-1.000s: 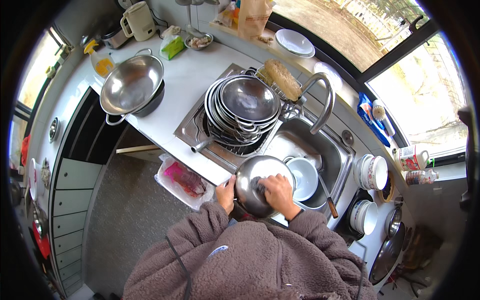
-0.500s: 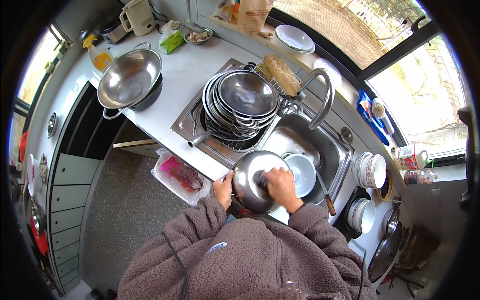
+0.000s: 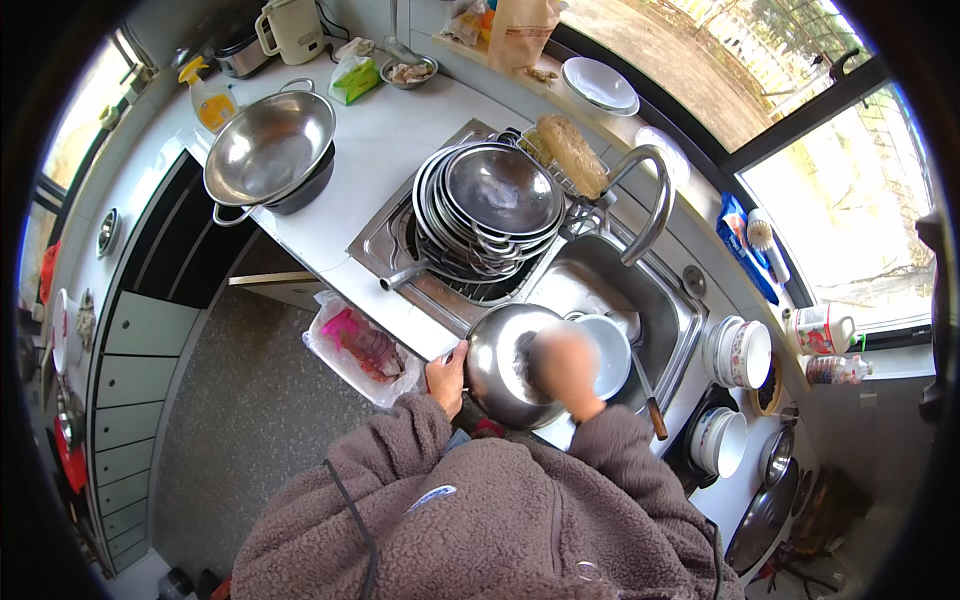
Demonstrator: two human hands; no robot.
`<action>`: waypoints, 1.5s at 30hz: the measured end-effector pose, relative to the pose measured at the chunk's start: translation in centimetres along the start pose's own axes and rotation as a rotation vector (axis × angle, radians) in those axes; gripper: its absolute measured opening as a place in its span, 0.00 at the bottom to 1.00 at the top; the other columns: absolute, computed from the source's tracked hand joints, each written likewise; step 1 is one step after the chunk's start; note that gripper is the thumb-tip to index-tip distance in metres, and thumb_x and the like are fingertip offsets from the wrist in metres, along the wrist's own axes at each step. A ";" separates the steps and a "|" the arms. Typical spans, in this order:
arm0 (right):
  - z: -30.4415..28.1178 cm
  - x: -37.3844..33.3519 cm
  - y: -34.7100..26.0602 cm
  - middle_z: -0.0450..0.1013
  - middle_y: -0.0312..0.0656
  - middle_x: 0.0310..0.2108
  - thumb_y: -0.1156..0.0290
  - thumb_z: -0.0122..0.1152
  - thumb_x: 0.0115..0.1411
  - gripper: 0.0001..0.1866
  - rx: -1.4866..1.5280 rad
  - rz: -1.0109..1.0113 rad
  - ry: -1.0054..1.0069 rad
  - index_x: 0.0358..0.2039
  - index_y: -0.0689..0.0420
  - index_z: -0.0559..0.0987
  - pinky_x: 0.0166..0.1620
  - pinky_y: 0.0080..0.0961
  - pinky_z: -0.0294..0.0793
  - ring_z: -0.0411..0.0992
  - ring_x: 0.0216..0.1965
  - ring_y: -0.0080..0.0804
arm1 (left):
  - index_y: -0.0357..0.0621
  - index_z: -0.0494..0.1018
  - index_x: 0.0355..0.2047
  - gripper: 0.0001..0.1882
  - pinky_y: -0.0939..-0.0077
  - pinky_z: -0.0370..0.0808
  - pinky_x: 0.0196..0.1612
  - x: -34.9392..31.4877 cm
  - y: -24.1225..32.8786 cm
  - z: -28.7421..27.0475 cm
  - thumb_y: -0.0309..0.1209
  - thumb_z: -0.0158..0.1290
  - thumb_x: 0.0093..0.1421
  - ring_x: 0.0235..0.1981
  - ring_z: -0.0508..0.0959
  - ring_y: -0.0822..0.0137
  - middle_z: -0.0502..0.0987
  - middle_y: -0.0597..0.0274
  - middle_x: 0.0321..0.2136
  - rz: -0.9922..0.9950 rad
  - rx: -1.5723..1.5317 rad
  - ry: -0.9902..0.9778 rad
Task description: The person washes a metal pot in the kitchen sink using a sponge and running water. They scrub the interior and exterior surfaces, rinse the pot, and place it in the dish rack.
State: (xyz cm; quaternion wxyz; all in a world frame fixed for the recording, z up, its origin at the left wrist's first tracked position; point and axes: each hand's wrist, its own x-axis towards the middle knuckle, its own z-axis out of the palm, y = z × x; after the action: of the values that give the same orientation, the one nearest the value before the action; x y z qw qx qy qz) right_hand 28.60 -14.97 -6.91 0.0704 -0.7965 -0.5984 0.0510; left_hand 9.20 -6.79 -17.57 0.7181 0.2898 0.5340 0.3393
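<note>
Windowsill (image 3: 700, 203) holds printed packet (image 3: 740, 248); left fingers (image 3: 457, 360) grip bowl (image 3: 497, 372).

White bench (image 3: 375, 120) runs along the far side, bending round at left. Under the left run: black panels (image 3: 165, 245), then pale drawer fronts (image 3: 130, 400) with dark knobs. Floor (image 3: 235, 420) grey, speckled. Pale tiled wall (image 3: 415, 18) at far side. Dark-framed window (image 3: 690, 55) far right, sill (image 3: 648, 122) below; ground and greenery outside. Second window (image 3: 80, 105) at left. Daylight bright, right panes blown out. Right wall (image 3: 860, 425) in grey shade.
</note>
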 end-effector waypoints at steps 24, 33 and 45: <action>0.8 -2.0 0.0 0.69 0.39 0.57 0.63 0.62 0.58 0.20 0.224 0.163 0.266 0.52 0.47 0.76 0.57 0.46 0.61 0.62 0.53 0.52 | 0.45 0.66 0.58 0.25 0.54 0.64 0.57 -2.8 5.1 1.8 0.40 0.52 0.64 0.56 0.67 0.48 0.67 0.48 0.54 1.003 1.140 -0.075; 0.8 -1.5 0.5 0.74 0.39 0.42 0.65 0.66 0.53 0.18 0.276 0.048 0.398 0.45 0.52 0.77 0.48 0.41 0.64 0.66 0.44 0.46 | 0.39 0.46 0.71 0.71 0.40 0.44 0.69 -5.5 2.9 4.2 0.72 0.61 0.37 0.71 0.45 0.44 0.46 0.47 0.71 0.933 1.381 -0.381; 0.5 -2.8 0.0 0.73 0.35 0.38 0.72 0.63 0.47 0.12 0.295 -0.179 0.277 0.36 0.49 0.80 0.48 0.39 0.65 0.66 0.42 0.42 | 0.39 0.48 0.70 0.70 0.40 0.49 0.67 -5.6 3.3 3.7 0.64 0.68 0.33 0.71 0.45 0.43 0.47 0.49 0.70 0.971 1.363 -0.406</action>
State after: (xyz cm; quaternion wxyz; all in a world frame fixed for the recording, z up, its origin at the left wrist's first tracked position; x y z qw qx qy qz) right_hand 27.71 -17.57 -7.44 0.2717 -0.7208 -0.6373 0.0216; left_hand 11.05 -9.49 -10.83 0.2443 0.9092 0.2991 0.1558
